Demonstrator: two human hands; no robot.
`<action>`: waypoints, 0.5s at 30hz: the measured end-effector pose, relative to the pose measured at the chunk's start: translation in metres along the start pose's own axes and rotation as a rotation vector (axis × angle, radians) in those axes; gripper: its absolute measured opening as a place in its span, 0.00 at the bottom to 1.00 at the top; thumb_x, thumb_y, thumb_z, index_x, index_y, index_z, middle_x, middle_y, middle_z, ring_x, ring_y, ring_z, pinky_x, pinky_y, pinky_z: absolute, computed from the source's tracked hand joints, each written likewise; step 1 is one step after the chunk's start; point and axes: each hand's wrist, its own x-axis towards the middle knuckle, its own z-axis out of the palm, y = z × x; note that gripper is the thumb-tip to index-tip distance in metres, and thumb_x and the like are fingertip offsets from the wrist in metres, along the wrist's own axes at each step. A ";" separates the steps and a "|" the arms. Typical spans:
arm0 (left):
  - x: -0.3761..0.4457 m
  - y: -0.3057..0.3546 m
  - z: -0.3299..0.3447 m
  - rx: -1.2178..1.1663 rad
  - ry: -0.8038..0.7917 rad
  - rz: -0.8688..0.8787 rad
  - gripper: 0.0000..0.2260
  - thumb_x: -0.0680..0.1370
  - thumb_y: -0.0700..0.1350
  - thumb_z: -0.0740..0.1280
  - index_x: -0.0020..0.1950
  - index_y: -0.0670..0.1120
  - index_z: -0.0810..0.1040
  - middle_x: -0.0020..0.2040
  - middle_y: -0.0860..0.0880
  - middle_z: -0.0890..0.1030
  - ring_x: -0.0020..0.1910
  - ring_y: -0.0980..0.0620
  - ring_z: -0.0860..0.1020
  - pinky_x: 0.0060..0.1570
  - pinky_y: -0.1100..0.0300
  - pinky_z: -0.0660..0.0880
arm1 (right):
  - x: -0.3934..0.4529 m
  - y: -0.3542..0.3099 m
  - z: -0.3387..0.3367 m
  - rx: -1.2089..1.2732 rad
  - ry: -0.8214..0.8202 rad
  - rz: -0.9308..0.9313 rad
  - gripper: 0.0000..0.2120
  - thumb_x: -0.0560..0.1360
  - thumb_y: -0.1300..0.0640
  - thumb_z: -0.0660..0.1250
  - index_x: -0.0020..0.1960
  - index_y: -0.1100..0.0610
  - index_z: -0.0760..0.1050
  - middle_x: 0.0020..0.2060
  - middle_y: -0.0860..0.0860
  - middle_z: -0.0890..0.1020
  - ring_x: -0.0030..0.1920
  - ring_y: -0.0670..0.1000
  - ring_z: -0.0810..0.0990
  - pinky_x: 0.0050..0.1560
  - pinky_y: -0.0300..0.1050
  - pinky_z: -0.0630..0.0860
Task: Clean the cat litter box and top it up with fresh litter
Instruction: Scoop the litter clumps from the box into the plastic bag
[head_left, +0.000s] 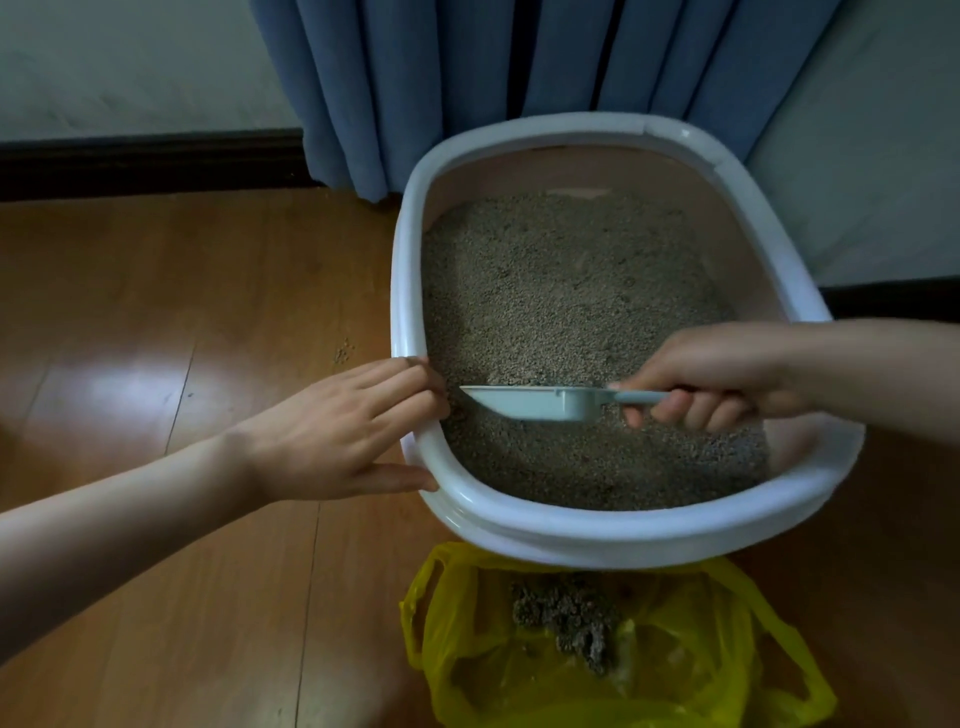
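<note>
**Two hands at the box: scooping step**

Head view: left hand (332, 431) spread, steadying box (410, 291) rim on floor. Right hand (722, 379) grips scoop (535, 402) low over litter (566, 291). Next, probably: sift, lift level, tip into bag (467, 654) in front.

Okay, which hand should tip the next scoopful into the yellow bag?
Right. The right hand already grips the scoop over the litter, while the left hand rests on the litter box rim.

Litter box (410, 291) before curtain (467, 78); bag (727, 675) nearest; scoop (535, 402) over litter (561, 291).
</note>
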 end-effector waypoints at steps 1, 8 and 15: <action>0.000 0.000 0.000 0.001 0.001 0.004 0.23 0.80 0.59 0.62 0.58 0.39 0.77 0.56 0.43 0.76 0.60 0.43 0.75 0.62 0.53 0.73 | -0.003 -0.001 -0.005 -0.036 -0.024 0.049 0.15 0.81 0.53 0.59 0.41 0.61 0.73 0.22 0.47 0.63 0.18 0.41 0.56 0.15 0.31 0.52; 0.000 0.001 -0.001 0.001 0.006 0.016 0.23 0.81 0.60 0.61 0.57 0.39 0.77 0.55 0.44 0.76 0.58 0.44 0.75 0.60 0.54 0.73 | -0.026 -0.016 -0.033 -1.149 0.203 -0.007 0.18 0.77 0.48 0.67 0.33 0.55 0.81 0.21 0.46 0.73 0.22 0.46 0.65 0.25 0.38 0.63; 0.001 0.001 0.000 0.023 -0.004 0.014 0.23 0.81 0.60 0.60 0.57 0.39 0.77 0.55 0.43 0.76 0.57 0.43 0.76 0.62 0.55 0.71 | -0.015 0.005 -0.013 -1.673 0.423 -0.332 0.15 0.79 0.43 0.59 0.42 0.49 0.77 0.29 0.45 0.74 0.31 0.44 0.73 0.34 0.40 0.72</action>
